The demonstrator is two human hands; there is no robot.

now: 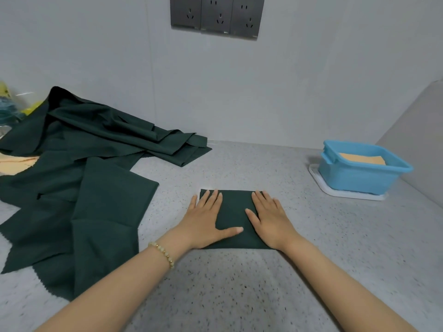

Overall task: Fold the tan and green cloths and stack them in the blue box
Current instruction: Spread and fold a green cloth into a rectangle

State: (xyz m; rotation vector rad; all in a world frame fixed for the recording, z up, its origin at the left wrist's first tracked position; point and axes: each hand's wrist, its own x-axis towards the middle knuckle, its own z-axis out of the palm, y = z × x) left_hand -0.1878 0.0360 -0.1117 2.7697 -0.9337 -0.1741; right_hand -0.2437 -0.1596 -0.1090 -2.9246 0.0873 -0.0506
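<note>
A speckled grey counter [311, 236] is seen, with a heap of unfolded green cloths [79, 168] spread over its left part. At far right, the blue box [359, 173] is set on a white lid [335, 190], with a folded tan cloth [354, 158] inside. A folded green cloth [233, 219] is pressed flat by the left hand [206, 221] and right hand [271, 219], fingers extended.

The speckled grey counter [239, 283] carries a folded green cloth [233, 216], a green cloth heap [84, 164] and a white tray [345, 192].
</note>
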